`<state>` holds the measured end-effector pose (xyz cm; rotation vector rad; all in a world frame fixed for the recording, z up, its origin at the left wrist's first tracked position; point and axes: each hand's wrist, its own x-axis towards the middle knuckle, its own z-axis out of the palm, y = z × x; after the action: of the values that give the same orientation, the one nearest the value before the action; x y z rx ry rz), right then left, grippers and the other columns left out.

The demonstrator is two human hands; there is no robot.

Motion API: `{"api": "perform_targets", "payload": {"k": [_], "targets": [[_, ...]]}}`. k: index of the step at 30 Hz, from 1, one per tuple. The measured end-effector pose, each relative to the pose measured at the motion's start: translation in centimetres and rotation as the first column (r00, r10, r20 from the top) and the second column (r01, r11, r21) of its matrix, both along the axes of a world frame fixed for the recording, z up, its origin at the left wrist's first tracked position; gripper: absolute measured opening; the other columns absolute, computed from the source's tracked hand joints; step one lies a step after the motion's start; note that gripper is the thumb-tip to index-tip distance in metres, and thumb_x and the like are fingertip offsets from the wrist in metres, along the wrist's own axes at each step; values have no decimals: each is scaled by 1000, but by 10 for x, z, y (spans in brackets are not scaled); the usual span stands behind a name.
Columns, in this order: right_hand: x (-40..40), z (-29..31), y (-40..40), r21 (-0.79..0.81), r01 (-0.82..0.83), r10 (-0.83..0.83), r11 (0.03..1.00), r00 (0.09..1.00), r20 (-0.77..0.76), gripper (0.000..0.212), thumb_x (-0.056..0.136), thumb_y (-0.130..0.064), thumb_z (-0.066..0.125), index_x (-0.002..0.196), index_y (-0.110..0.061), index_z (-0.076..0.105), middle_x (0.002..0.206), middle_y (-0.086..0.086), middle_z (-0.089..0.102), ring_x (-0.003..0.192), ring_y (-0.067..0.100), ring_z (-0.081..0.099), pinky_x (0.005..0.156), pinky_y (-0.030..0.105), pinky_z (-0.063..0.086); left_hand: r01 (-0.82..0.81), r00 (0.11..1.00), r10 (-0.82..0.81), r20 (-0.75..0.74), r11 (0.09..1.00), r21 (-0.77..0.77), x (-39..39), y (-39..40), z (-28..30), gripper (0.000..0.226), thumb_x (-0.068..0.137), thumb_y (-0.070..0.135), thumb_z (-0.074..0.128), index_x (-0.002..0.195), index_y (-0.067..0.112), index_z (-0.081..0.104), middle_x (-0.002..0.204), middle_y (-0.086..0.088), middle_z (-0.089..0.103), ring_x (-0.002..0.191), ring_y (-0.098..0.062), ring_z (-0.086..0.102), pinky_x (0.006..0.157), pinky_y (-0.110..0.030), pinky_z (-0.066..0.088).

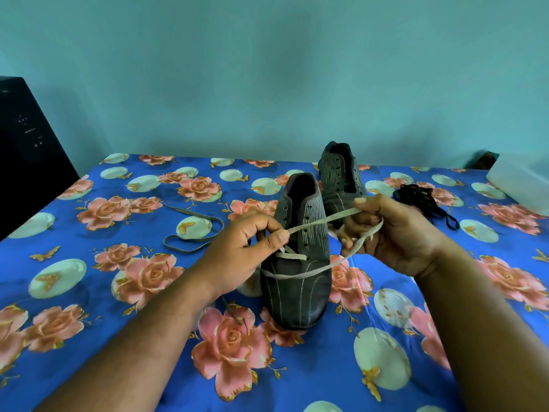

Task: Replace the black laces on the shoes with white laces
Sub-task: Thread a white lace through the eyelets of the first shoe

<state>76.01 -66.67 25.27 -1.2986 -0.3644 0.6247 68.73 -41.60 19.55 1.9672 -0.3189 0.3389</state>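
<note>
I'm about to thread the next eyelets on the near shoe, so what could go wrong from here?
1. The pale flat lace is threaded only through the lowest eyelets of the near grey striped shoe; uneven pulling by the left hand or right hand could leave unequal ends.
2. The lace may twist where it crosses.
3. The far grey shoe stands close behind; a tug could knock it.

Second shoe [340,171] stands behind near shoe [298,263], on bedsheet [118,337].
</note>
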Motion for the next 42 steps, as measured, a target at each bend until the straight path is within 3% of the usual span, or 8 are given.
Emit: {"api": "perform_targets", "payload": {"k": [4,7,12,15,21,32,38,42], "targets": [[16,-12,-6,-398,369,-219,840,901,374,41,95,-31,66,65,-7,53,60,4,54,57,15,53,67,37,45,-26,1000,26,9,1000,-1,0,-1,-1,25,90,51,64,90,28,72,89,0,58,88,-20,55,86,-29,45],[20,-21,-2,-434,680,-115,592,603,789,30,93,-33,69,71,-14,59,72,-2,63,59,8,49,62,28,37,-46,999,45,18,999,20,-2,-4,3,17,90,42,69,89,26,74,89,-10,57,86,-18,54,84,-27,45],[-1,-15,19,-219,495,138,841,195,971,30,97,-50,58,106,-25,73,106,-5,60,101,18,58,86,33,44,-51,998,48,51,997,60,-4,-6,7,13,92,42,70,88,30,72,89,4,58,92,-17,56,85,-23,43],[-10,-24,32,-346,518,350,783,93,932,38,96,-58,52,114,-30,71,112,-6,59,103,18,53,87,42,44,-35,998,29,54,991,126,-4,-5,7,18,90,52,63,87,35,68,92,10,55,95,-17,56,85,-29,45],[-3,-30,33,-365,386,301,847,218,928,25,97,-47,57,92,-24,66,92,-11,56,88,10,46,82,30,39,-21,995,2,101,982,189,-6,-3,10,18,93,37,66,94,20,74,96,14,53,106,6,50,95,-8,32],[21,-22,-10,-325,171,134,930,664,735,20,97,-26,57,86,-15,71,83,10,65,79,27,59,75,36,47,41,999,-40,-18,996,82,-2,6,6,20,96,36,68,86,19,73,88,4,57,94,-15,55,96,-27,39],[4,-17,11,-286,134,129,949,662,738,21,97,-27,58,81,-21,70,77,-9,63,74,6,57,72,22,44,46,999,-46,7,995,-89,-10,-4,17,50,87,73,56,120,38,70,120,10,62,120,-21,58,104,-29,47],[-7,-18,27,-286,133,160,949,578,800,18,99,-24,62,86,-21,73,83,-6,66,82,12,63,76,24,48,16,994,-19,107,1000,26,-13,-15,24,30,88,55,64,99,30,76,107,14,60,116,-14,58,96,-16,42]]}}
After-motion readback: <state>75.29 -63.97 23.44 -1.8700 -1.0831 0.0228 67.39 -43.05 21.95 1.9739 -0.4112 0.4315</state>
